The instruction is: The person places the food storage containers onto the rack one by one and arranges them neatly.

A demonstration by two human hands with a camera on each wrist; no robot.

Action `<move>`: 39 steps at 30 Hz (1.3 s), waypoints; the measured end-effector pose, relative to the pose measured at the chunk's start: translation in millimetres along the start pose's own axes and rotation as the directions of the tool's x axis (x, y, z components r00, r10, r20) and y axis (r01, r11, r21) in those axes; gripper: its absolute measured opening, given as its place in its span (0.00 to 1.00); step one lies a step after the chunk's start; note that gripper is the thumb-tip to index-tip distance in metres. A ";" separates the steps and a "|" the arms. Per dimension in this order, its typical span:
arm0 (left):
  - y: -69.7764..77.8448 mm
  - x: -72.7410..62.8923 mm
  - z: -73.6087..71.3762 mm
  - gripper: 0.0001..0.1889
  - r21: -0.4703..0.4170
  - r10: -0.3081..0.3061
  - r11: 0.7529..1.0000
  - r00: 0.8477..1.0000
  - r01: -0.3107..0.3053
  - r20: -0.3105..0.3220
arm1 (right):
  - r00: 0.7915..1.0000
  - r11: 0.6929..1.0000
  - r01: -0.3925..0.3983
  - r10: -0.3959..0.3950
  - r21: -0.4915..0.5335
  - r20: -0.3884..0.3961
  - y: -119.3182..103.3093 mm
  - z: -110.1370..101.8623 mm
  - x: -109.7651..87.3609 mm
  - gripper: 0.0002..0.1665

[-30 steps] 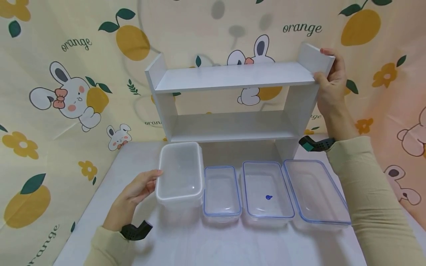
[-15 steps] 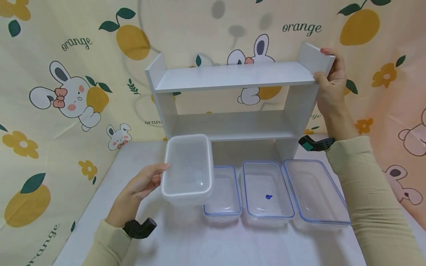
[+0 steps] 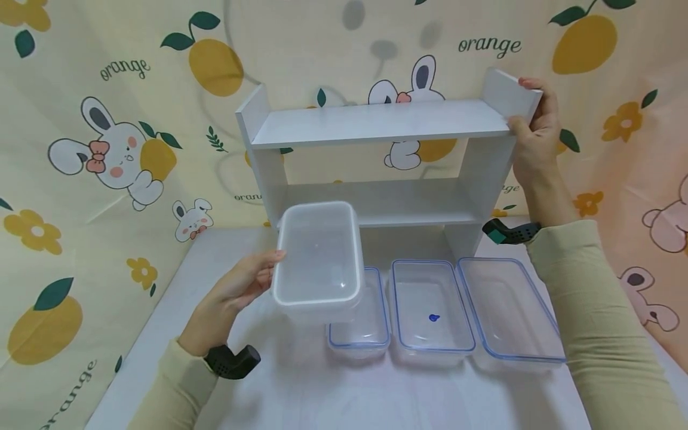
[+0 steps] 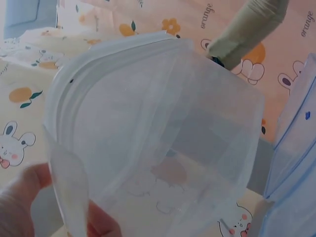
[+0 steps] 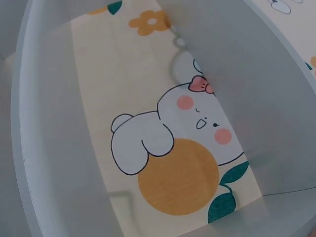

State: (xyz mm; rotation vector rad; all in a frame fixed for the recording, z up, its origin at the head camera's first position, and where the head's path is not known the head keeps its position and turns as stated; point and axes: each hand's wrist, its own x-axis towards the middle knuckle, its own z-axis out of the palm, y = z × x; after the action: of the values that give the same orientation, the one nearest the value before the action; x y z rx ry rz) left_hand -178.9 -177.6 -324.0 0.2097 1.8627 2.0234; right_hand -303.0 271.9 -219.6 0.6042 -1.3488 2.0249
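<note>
Your left grip [image 3: 233,292] is closed on the frosted container [image 3: 319,257], at its left edge. In the left wrist view your thumb and fingers pinch a translucent flap [image 4: 69,182] at the rim. The frosted container hangs above the counter [image 3: 301,394], tilted so its top faces you, in front of the lower left part of the white shelf [image 3: 384,122]. From the head view it partly covers the small blue-rimmed container [image 3: 371,322].

Your right grip [image 3: 537,143] holds the shelf's upper right side panel [image 3: 507,95], thumb in front and fingers over the outer edge. The shelf stands upright at the back, with 2 boards visible, the top 1 and the middle 1.

The 3 blue-rimmed containers sit in a row on the counter before the shelf, small to large from left to right. The middle container [image 3: 430,292] carries a blue mark [image 3: 434,318]; the large container [image 3: 510,307] is just beside it, near your right sleeve [image 3: 607,298]. Each wrist wears a black device, and behind everything is a cream backdrop [image 3: 317,36] printed with bunnies, fruit and flowers.
</note>
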 end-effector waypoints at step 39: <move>59.2 26.1 63.6 0.18 -0.099 0.082 0.992 0.993 -0.074 0.081 | 1.000 0.999 -0.001 0.002 0.042 -0.006 -1.3 1.8 -0.5 0.27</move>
State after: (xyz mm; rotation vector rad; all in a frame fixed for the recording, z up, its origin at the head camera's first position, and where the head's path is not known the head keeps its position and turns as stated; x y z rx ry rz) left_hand -190.3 -111.8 -262.6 0.3418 1.7265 2.1157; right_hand -301.7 270.5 -218.4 0.6158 -1.3064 2.0595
